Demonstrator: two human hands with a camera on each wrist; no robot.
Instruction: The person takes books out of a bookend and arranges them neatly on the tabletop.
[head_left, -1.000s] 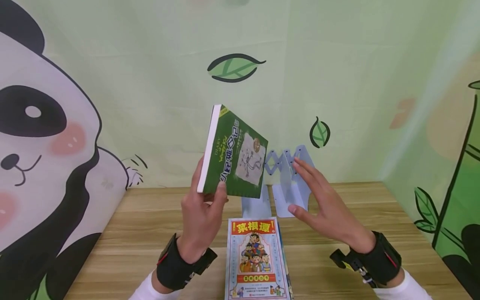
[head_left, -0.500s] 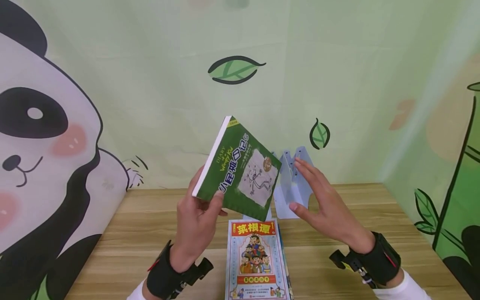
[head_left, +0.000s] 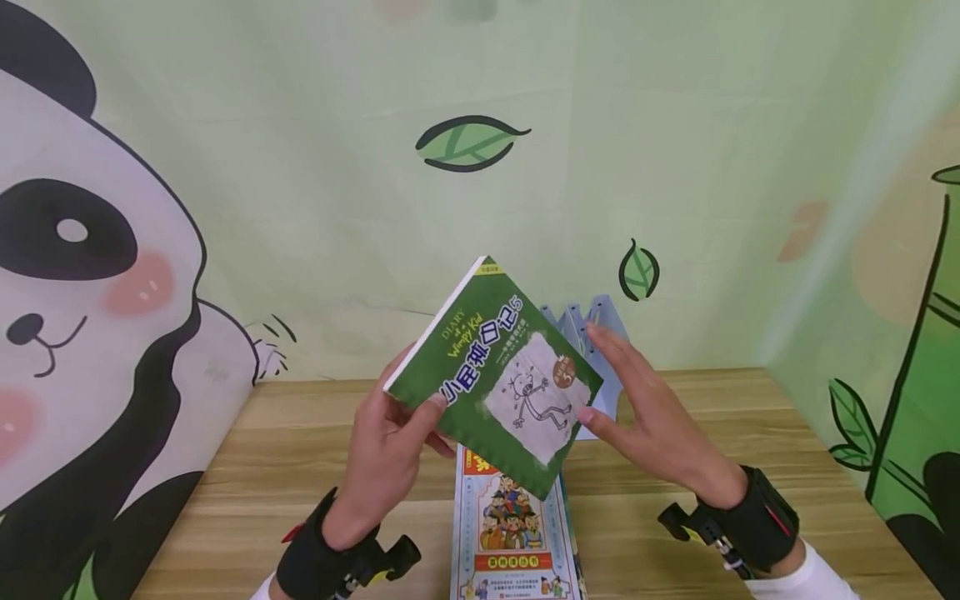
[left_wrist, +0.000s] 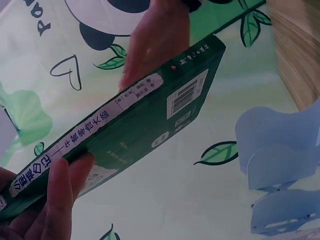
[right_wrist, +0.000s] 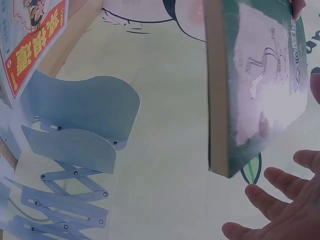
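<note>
A green paperback book with a cartoon figure on its cover is held up, tilted, above the table. My left hand grips it by its lower left corner, thumb on the cover and fingers behind. The left wrist view shows the book's spine and barcode side. Beside the book's right edge, my right hand is spread with fingers extended; in the right wrist view its fingers are apart from the book. Below lies another book with a red title band, on top of a stack, partly covered by the green book.
Behind the green book stands a pale blue folding bookend with crossed linkage bars, partly hidden. The wooden table meets a green backdrop printed with leaves and a panda at the left.
The green book has turned clockwise and its top has come down to the right, toward my right hand. My left wrist has shifted down and left. The right hand has stayed nearly still.
</note>
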